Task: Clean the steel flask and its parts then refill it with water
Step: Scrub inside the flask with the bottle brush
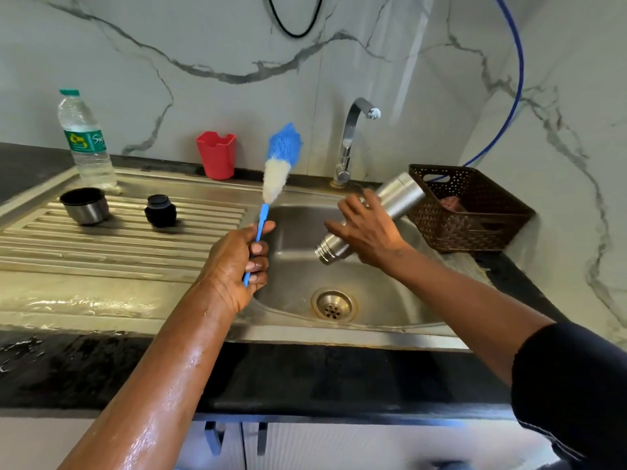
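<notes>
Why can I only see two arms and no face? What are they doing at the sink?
The camera sits on the person's head and looks down, so you see only their arms and hands. There is one picture and no machine. The left hand grips a bottle brush by its blue handle, fluffy end up. The right hand holds the steel flask tilted over the sink, neck end lowest. On the ribbed draining board stand the flask's steel cup and black stopper, with a plastic water bottle behind the cup. A red holder and the tap stand at the back; a brown basket sits to the right.
</notes>
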